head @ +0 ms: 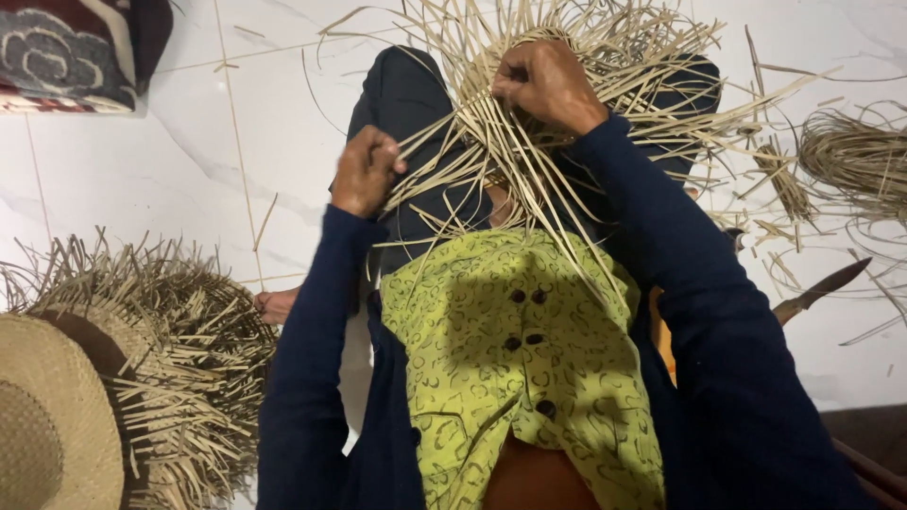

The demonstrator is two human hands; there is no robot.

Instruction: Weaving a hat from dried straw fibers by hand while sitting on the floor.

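Head view is showing the left hand (366, 171) pinching a few pale straw strips (444, 142), fingers clenched around them, while the right hand (548, 83) is gripping the centre of the unfinished woven piece (567, 57) lying over the person's dark-trousered lap (loose ends fanning outward). Stacked woven hats (113, 378) are sitting on the white tile floor (142, 170) at left; a knife (817, 291) is lying at right.

Pale tan straw strips (529, 123), lime patterned shirt (510, 349), navy sleeves (302, 378), white marbled floor (142, 170)
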